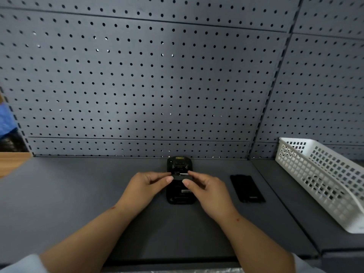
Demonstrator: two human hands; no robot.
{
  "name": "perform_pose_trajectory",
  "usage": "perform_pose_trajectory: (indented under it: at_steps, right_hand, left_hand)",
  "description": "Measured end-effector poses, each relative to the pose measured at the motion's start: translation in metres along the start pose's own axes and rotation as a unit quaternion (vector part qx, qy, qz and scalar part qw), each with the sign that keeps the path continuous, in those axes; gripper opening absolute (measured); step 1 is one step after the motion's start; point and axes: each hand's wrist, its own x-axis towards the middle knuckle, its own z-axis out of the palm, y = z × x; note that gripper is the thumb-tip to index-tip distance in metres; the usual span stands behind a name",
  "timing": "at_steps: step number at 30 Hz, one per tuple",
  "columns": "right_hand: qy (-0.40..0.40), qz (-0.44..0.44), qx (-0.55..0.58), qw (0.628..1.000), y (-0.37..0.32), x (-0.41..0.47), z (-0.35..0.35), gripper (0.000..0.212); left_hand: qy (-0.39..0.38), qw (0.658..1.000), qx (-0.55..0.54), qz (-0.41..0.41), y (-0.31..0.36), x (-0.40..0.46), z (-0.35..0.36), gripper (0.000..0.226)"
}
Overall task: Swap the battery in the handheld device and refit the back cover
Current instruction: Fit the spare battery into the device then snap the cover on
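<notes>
A black handheld device (pixel 179 163) lies back-up on the grey shelf, its top end toward the pegboard. My left hand (pixel 145 186) and my right hand (pixel 206 191) meet over its middle. Thumb and forefinger of each hand pinch the upper edge of a dark flat battery (pixel 180 177) with a white strip, which sits in the open back. My fingers hide the battery's sides. A flat black back cover (pixel 247 188) lies on the shelf to the right of the device, apart from it.
A white perforated plastic basket (pixel 323 174) stands at the right, on the neighbouring shelf section. A grey pegboard wall (pixel 157 85) rises just behind the device. At the far left are a wooden edge (pixel 11 160) and something blue (pixel 6 119).
</notes>
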Motion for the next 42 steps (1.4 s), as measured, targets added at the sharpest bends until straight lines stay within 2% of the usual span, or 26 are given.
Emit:
perform_pose_trajectory:
  at_steps: [8, 21, 27, 35, 40, 42]
  right_hand:
    - [-0.030, 0.003, -0.072, 0.997, 0.004, 0.003, 0.001, 0.051]
    - [-0.058, 0.013, -0.072, 0.996, 0.006, 0.005, -0.001, 0.050]
    - [-0.059, 0.014, -0.077, 0.995, 0.005, 0.004, -0.001, 0.045]
    - [-0.038, 0.014, -0.014, 0.999, 0.006, 0.004, 0.001, 0.023]
    - [-0.034, -0.001, -0.015, 0.999, 0.007, 0.004, 0.001, 0.030]
    - [-0.032, -0.003, -0.017, 0.999, 0.009, 0.006, 0.001, 0.019]
  left_hand:
    - [-0.014, 0.999, 0.024, -0.015, -0.006, 0.004, 0.001, 0.032]
    - [-0.023, 0.995, 0.089, 0.028, -0.007, 0.004, 0.002, 0.027]
    - [-0.034, 0.996, 0.069, 0.032, -0.006, 0.002, 0.002, 0.026]
    - [-0.049, 0.997, 0.042, 0.031, -0.007, 0.002, 0.003, 0.028]
    - [-0.047, 0.998, 0.037, 0.027, -0.010, 0.003, 0.003, 0.019]
    - [-0.048, 0.998, 0.040, 0.018, -0.013, 0.004, 0.003, 0.018]
